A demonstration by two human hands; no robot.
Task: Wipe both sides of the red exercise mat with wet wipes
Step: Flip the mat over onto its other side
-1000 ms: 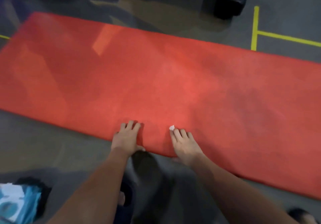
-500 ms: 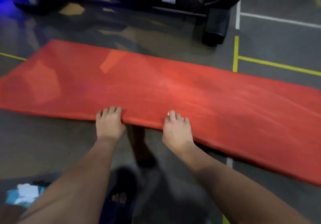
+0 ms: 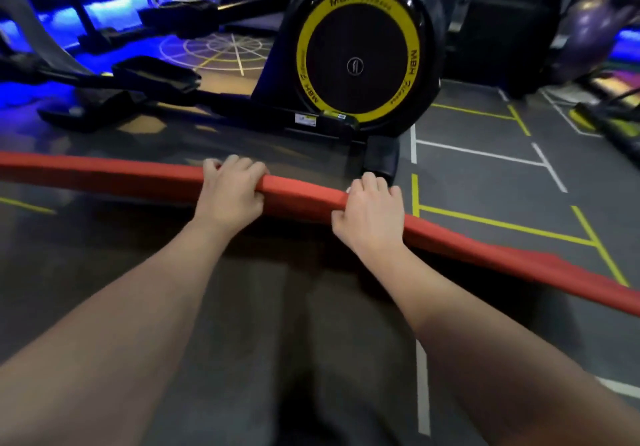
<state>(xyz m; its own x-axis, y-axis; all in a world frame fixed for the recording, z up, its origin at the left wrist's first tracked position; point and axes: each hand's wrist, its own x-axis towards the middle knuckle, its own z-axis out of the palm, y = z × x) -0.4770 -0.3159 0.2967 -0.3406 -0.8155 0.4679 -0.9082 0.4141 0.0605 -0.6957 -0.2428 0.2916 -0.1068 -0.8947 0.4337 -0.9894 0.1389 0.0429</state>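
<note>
Red foam exercise mat (image 3: pixel 301 200): I hold it by one long edge, raised off the floor, and see it almost edge-on as a thin red band. The long axis runs left-right across the view. The left end exits at frame left and the right end slopes down to the lower right edge. Can't tell if the far long edge touches the floor.

Left hand (image 3: pixel 230 193): fingers curled over the top of the edge, thumb below, full grip on the mat. Right hand (image 3: pixel 372 213): same grip, just right of the left, with bare mat between them. Tiny white scrap (image 3: pixel 348 190) at my right fingertips, too small to identify.

The dark grey gym floor (image 3: pixel 485 182) is marked with yellow tape lines (image 3: pixel 502 226) and white tape lines (image 3: pixel 478 150).

Just beyond the mat is a black exercise machine with a yellow-ringed wheel housing (image 3: pixel 360 61) marked "MBH Fitness". Its black pedals (image 3: pixel 156 73) are to the left. Blue strip lighting (image 3: pixel 114 9) upper left, purple ball (image 3: pixel 588 30) upper right.
</note>
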